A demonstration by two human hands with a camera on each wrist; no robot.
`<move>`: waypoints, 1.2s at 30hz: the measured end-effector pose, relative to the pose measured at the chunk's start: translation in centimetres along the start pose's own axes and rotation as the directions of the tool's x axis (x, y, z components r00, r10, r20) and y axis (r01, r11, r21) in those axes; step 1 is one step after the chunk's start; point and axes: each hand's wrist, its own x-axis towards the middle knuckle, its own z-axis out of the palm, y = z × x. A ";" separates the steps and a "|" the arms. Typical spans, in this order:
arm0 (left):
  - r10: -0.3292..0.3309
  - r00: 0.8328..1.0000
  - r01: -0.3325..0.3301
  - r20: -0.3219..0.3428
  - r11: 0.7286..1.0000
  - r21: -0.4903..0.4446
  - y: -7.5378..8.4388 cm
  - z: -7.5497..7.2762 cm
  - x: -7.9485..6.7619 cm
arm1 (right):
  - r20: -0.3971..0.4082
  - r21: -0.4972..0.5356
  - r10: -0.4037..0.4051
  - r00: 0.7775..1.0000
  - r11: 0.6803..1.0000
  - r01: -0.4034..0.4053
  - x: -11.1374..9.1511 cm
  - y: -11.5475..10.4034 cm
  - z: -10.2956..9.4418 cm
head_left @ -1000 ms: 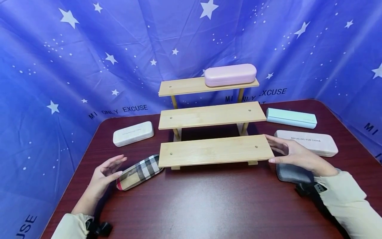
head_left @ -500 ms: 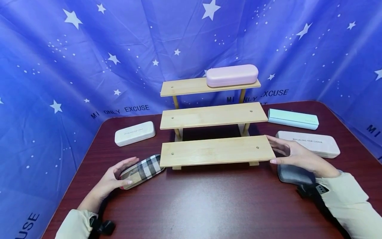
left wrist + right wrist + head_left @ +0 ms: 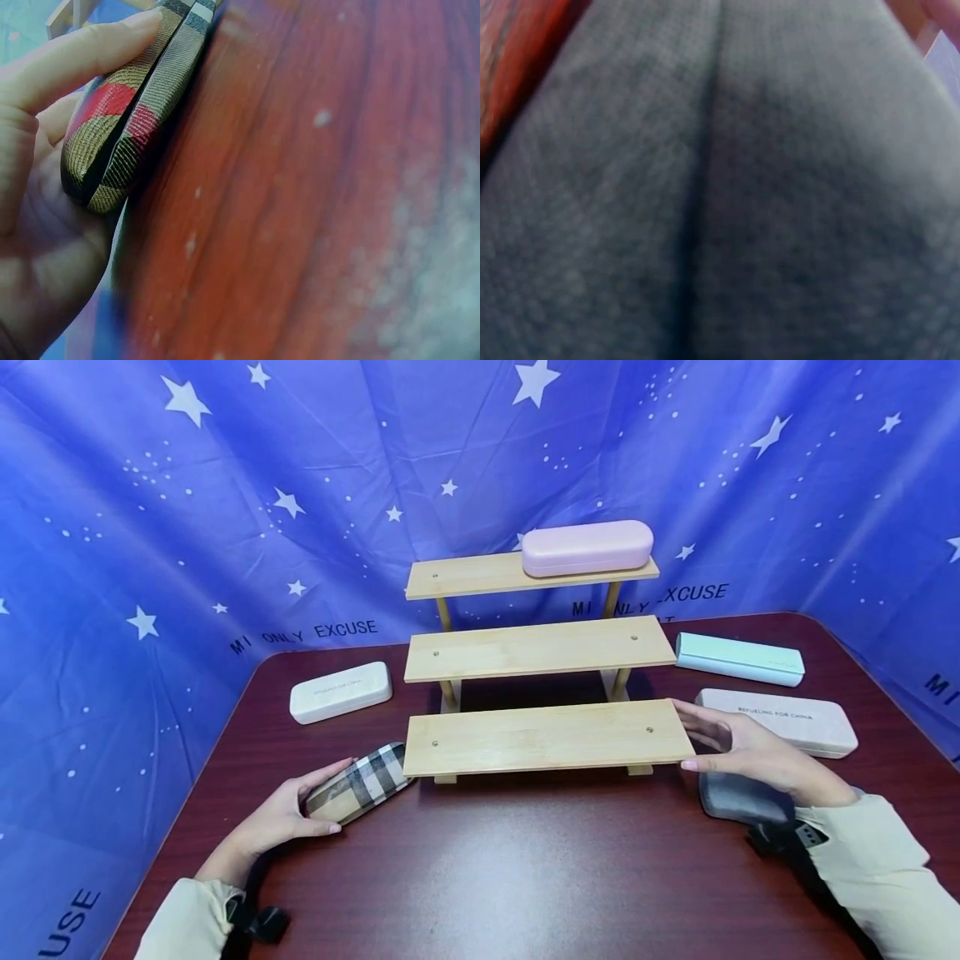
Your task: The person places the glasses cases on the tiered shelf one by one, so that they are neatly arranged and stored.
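My left hand (image 3: 279, 818) grips the near end of a plaid glasses case (image 3: 363, 782), thumb along its front side and fingers behind. The case is tan, black and white with a red stripe, and its far end meets the left end of the bottom shelf. In the left wrist view the seam of the plaid case (image 3: 120, 139) faces the camera. At the other end of the three-tier wooden rack (image 3: 547, 737), my right hand (image 3: 750, 753) holds the bottom board, thumb at the front corner. A dark grey glasses case (image 3: 742, 799) lies under that wrist and fills the right wrist view.
A pink case (image 3: 588, 548) stands on the top shelf at the right. On the table (image 3: 525, 868) lie a white case (image 3: 341, 693) at left, and a mint case (image 3: 738, 658) and a pale case with lettering (image 3: 780, 720) at right. A blue star-printed curtain (image 3: 337, 460) hangs behind.
My left hand has moved right and closed its thumb and fingers around the plaid case. My right hand has stayed at the shelf end. The head view has shifted slightly.
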 end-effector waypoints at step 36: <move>0.134 0.989 -0.130 -0.069 0.990 0.058 2.4 -3.5 1.0 | 0.001 0.011 0.024 1.000 1.000 -0.024 -0.1 -0.1 0.0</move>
